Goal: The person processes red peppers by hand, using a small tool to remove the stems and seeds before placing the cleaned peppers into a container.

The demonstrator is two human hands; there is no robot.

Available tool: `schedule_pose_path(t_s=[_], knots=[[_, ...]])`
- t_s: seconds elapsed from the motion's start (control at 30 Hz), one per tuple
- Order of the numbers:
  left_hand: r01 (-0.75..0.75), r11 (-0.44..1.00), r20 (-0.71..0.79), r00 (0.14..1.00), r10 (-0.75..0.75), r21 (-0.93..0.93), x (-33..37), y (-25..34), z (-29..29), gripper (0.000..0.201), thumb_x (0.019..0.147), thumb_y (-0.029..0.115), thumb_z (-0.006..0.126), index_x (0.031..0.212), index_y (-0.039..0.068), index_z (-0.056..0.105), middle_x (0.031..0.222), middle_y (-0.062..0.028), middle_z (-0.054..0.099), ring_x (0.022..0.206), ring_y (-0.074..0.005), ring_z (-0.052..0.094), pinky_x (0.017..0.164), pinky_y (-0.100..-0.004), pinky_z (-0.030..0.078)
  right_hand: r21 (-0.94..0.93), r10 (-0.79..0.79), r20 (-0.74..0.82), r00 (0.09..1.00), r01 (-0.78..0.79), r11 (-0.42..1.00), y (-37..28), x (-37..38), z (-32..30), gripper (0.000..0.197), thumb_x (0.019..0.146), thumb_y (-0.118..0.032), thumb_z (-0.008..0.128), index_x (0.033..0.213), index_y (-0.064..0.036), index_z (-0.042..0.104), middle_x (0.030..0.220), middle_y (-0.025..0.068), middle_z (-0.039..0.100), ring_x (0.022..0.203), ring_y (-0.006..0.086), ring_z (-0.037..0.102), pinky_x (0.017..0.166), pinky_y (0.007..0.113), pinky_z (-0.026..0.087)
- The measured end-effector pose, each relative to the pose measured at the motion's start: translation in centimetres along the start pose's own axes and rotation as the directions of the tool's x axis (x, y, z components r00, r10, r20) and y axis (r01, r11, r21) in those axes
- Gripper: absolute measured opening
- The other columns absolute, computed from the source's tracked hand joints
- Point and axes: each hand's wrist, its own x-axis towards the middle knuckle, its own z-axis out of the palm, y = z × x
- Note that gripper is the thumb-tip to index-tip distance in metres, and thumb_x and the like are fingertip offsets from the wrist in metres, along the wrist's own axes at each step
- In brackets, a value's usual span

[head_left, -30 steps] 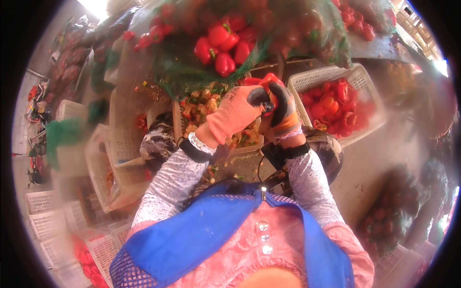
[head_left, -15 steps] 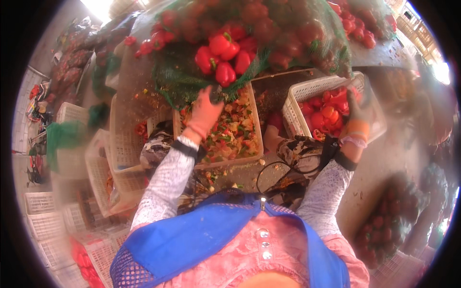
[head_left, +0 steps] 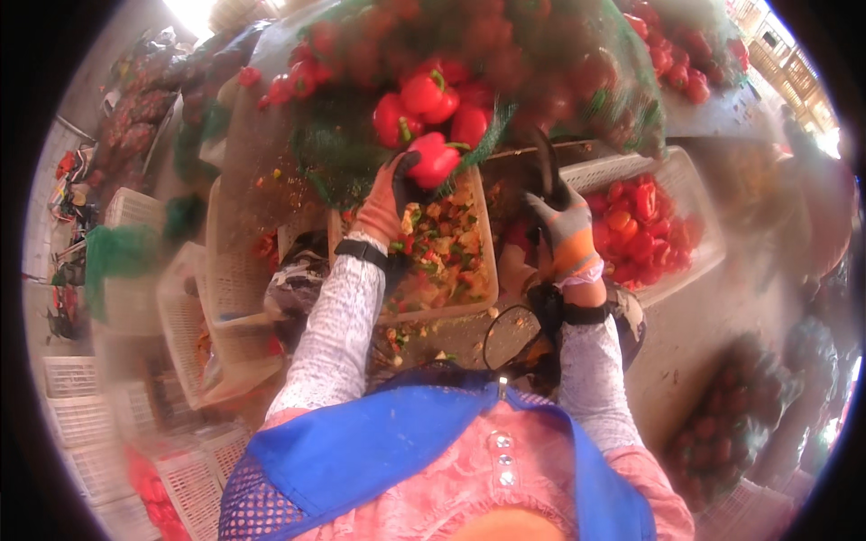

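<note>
In my gloved left hand [head_left: 388,194] is a red bell pepper [head_left: 435,162] with a green stem, gripped just below the mouth of a green mesh bag [head_left: 505,122]. More red bell peppers [head_left: 422,101] fill that bag. My right hand [head_left: 564,225], in a grey and orange glove, closes on a dark, slim knife [head_left: 545,162], its blade pointing away from me. Under my left hand stands a shallow bin [head_left: 490,270] holding pepper scraps [head_left: 437,261]. Beside my right hand, a white crate [head_left: 708,257] holds red peppers [head_left: 645,230].
Stacked white plastic crates [head_left: 77,415] stand on the left, with a green mesh cloth [head_left: 122,257] near them. Another mesh bag of peppers [head_left: 726,424] lies at lower right. Scraps litter the floor [head_left: 451,334] near my legs.
My left hand has taken hold of a red bell pepper at the bag's mouth. My right hand has moved left from over the pepper crate, and the knife now shows clearly.
</note>
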Motion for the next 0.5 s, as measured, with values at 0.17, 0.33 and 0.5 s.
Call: schedule_pose_path(t_s=[0.17,0.33,0.5], knots=[[-0.152,0.916,0.133,0.985,0.110,0.371,-4.8,1.0,6.4,0.058,0.094,0.036,0.064,0.139,0.003,0.048,0.129,-0.0060,0.057,0.117,-0.0150,0.054,0.098,-0.0301,0.045,-0.186,-0.219,0.033,0.975,0.222,0.957,4.7,0.9,4.8,0.066,0.070,-0.013,0.082,0.129,-0.0048,0.055,0.116,0.0070,0.065,0.104,0.0167,0.062,0.089,0.029,0.049],[-0.110,0.953,0.246,0.968,0.039,0.283,-4.9,1.0,4.7,0.065,0.087,0.026,0.075,0.139,0.003,0.044,0.129,-0.0064,0.056,0.120,-0.0159,0.051,0.103,-0.0304,0.041,0.423,0.060,0.185,0.981,-0.134,0.896,2.2,-0.2,4.9,0.057,0.073,-0.009,0.081,0.124,-0.0036,0.058,0.104,0.0055,0.066,0.086,0.0115,0.062,0.071,0.025,0.049],[-0.467,0.447,0.350,0.880,0.322,0.763,-4.9,1.8,6.1,0.069,0.079,0.015,0.078,0.138,0.001,0.044,0.130,-0.0127,0.056,0.120,-0.0237,0.054,0.104,-0.0347,0.042,0.379,0.023,0.129,0.991,-0.071,0.923,0.8,-1.1,5.5,0.055,0.071,-0.006,0.081,0.122,-0.0027,0.060,0.101,0.0032,0.067,0.087,0.0088,0.061,0.071,0.024,0.051]])
